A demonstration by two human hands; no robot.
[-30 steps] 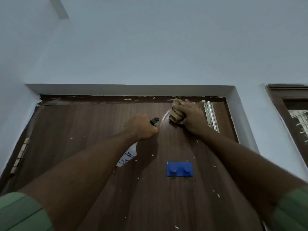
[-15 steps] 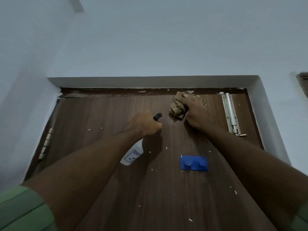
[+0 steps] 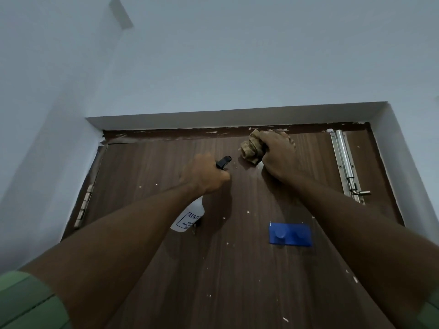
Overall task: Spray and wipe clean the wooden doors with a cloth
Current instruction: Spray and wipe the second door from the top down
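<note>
Two hands work high on the wooden door (image 3: 237,269). The right hand (image 3: 278,155) has its fingers clamped on a bunched cloth (image 3: 250,148), pressing it to the wood just under the top frame; half a second ago it sat slightly lower, so the wipe is creeping upward along the top edge, and a wet sheen shows just below the fingers. The left hand (image 3: 206,174) still has its fingers wrapped around the neck of a spray bottle (image 3: 190,216), black nozzle poking out beside the cloth. How much liquid the bottle holds cannot be told. Pale specks remain across the panel below, around the blue hook (image 3: 290,234), so most wiping seems ahead.
</note>
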